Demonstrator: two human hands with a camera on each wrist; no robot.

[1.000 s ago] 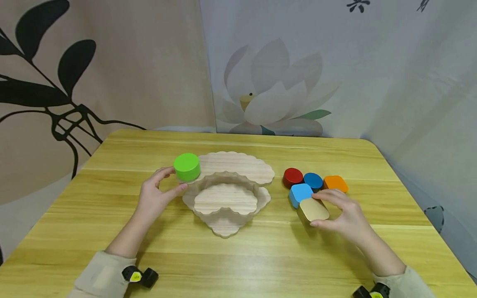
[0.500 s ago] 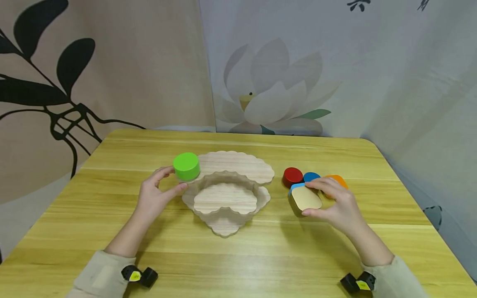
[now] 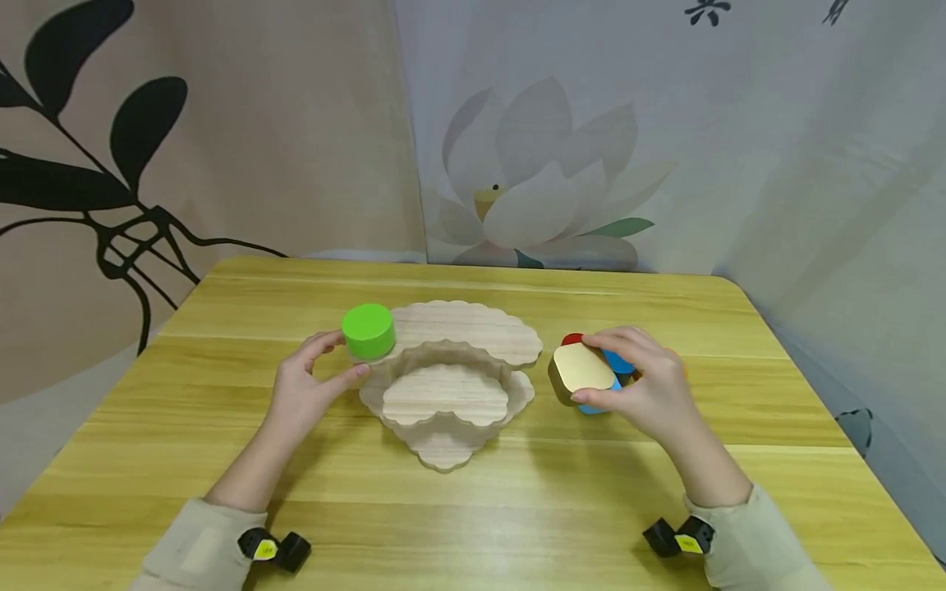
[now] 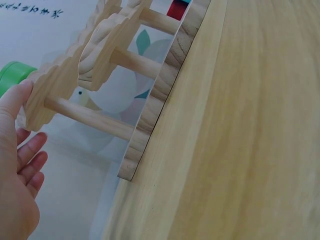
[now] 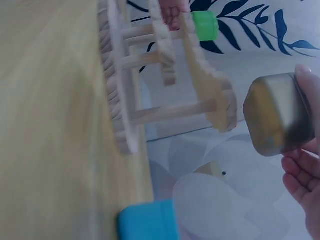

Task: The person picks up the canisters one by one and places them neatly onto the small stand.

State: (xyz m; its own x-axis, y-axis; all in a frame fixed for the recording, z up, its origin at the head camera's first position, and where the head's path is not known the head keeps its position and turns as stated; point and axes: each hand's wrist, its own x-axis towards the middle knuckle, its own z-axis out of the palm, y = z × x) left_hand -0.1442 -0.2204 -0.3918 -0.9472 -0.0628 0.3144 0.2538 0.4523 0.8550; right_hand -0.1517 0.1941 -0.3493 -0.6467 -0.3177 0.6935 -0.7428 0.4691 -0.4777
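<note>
My left hand (image 3: 306, 384) is at the left end of a scalloped wooden tiered stand (image 3: 467, 328), its thumb and index finger pinching the end of the top shelf. A round green tin (image 3: 369, 332) sits on that end, close to the fingertips. In the left wrist view, the other fingers (image 4: 32, 157) hang below the shelf. My right hand (image 3: 650, 382) grips a gold square tin (image 3: 583, 368) with rounded corners between thumb and fingers. In the right wrist view, the gold tin (image 5: 277, 115) is off the table, apart from the stand's right end.
Behind and under the right hand, a red tin (image 3: 572, 338), a dark blue tin (image 3: 619, 362), a light blue tin (image 3: 594, 409) and a mostly hidden orange tin stand grouped on the wooden table (image 3: 458, 525). A printed curtain (image 3: 554, 139) hangs behind the table.
My right hand has carried the gold tin left and toward the back, over the light blue tin and closer to the stand. The left hand and the green tin have stayed in place.
</note>
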